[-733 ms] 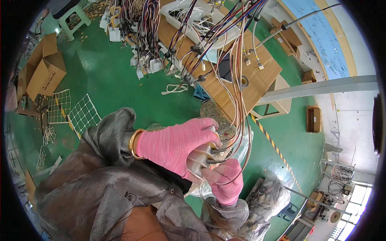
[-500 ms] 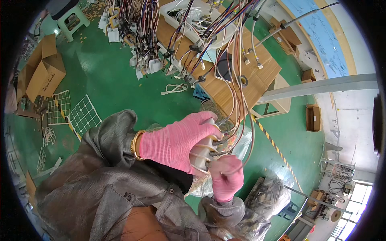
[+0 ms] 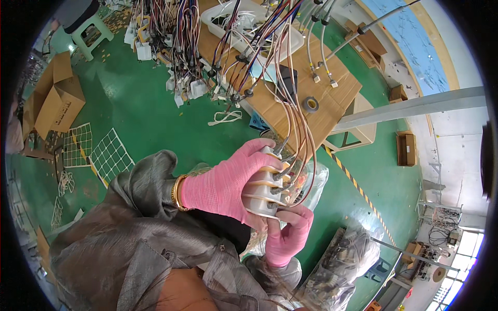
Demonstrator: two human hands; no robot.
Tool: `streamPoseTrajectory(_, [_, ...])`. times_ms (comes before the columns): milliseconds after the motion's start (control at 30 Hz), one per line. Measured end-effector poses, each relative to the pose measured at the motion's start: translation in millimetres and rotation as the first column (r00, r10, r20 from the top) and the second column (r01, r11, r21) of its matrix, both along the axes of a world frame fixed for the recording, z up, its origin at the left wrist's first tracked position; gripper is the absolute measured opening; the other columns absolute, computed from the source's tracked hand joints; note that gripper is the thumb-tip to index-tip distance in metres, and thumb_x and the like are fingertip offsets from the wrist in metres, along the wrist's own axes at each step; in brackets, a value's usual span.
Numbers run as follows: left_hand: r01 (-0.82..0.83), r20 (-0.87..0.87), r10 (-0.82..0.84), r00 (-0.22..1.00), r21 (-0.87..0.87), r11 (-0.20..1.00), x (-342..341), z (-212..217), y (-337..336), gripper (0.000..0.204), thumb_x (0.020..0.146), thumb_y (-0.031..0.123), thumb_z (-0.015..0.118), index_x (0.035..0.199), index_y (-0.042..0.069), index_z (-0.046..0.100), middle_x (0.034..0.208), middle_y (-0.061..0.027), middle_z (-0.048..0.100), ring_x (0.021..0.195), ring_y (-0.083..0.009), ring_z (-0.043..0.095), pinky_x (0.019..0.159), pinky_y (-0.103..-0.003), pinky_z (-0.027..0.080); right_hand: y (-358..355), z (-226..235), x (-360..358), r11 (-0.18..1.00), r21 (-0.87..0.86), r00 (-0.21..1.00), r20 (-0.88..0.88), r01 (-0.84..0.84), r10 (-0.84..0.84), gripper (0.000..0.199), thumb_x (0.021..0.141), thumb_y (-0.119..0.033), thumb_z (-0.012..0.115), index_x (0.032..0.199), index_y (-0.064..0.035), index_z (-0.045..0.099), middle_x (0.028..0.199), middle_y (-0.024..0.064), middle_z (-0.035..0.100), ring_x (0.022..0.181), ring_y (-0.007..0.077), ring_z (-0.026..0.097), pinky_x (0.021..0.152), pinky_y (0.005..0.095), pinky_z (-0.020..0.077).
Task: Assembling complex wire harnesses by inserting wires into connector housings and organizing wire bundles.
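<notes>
My left hand point(image 3: 223, 189), in a pink knit glove, wraps round a row of white plastic housings point(image 3: 259, 192) pressed side by side. A dark grommet and a cable come out of the right end of each housing. My right hand point(image 3: 289, 236), gloved the same way, is closed with thumb and fingers at the nearest housing's cable end; its fingertips are partly hidden. From the housings the brown and white cables point(image 3: 306, 129) rise in loops toward the table. Behind my hands is a clear plastic bag point(image 3: 319, 179), partly covered.
A cardboard-topped table point(image 3: 327, 78) bears a white tray point(image 3: 295, 44), a tape roll point(image 3: 310, 104) and a dark flat object point(image 3: 287, 83). Bundled wire harnesses point(image 3: 189, 57) hang at its left. An open carton point(image 3: 62, 98) stands far left; plastic-wrapped goods point(image 3: 347, 259) lie at right.
My right hand has moved slightly left and down, its fingers now against the nearest housing's end. The cables have swung left, uncovering the tape roll. My left hand keeps its grip.
</notes>
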State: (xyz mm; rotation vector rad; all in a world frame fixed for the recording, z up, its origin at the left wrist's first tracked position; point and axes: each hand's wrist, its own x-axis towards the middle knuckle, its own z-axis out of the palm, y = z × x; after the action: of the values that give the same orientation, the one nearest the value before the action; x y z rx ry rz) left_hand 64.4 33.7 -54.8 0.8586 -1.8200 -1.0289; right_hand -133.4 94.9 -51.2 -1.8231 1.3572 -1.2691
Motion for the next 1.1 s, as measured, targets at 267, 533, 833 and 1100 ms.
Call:
streamPoseTrajectory(267, [0.003,-0.058,-0.008,0.998,-0.076,0.997,-2,0,-2,0.099,0.051,0.041,0.093,0.129,0.009,0.040,0.136,-0.0239,0.030,0.127,-0.0416,0.036,0.101,-0.046,0.040,2,-3,2,0.994,-0.108,1.000,0.002,-0.013,0.013,0.029,0.069,0.001,0.076,0.091,-0.0047,0.058,0.096,0.0064,0.052,0.088,0.0198,0.052,0.080,0.0312,0.0429])
streamPoseTrajectory(533, [-0.012,-0.007,0.011,1.000,-0.129,0.992,2,6,-3,0.094,0.053,0.039,0.091,0.127,0.011,0.042,0.134,-0.0236,0.032,0.123,-0.0417,0.038,0.099,-0.047,0.040,-5,7,-5,0.988,0.106,0.979,0.178,-0.115,0.095,0.029,0.068,0.008,0.066,0.094,-0.0024,0.059,0.096,0.0054,0.050,0.088,0.0167,0.051,0.080,0.0285,0.0418])
streamPoseTrajectory(833, [0.033,0.144,-0.001,0.990,-0.222,0.974,8,15,-8,0.079,0.054,0.033,0.087,0.119,0.009,0.051,0.132,-0.0234,0.037,0.119,-0.0435,0.040,0.100,-0.048,0.038,-25,36,-8,0.974,0.078,0.941,-0.254,-0.212,0.225,0.027,0.059,0.004,0.079,0.080,-0.0070,0.065,0.085,0.0033,0.056,0.077,0.0197,0.054,0.066,0.0293,0.0441])
streamPoseTrajectory(1100, [0.038,0.234,0.006,0.972,-0.182,0.983,13,12,-10,0.078,0.056,0.036,0.087,0.120,0.011,0.050,0.134,-0.0209,0.037,0.116,-0.0411,0.045,0.095,-0.045,0.042,-33,36,-3,0.887,-0.199,0.725,-0.662,-0.416,0.191,0.039,0.056,-0.005,0.082,0.089,-0.0170,0.065,0.084,-0.0006,0.055,0.073,0.0221,0.054,0.062,0.0330,0.0458])
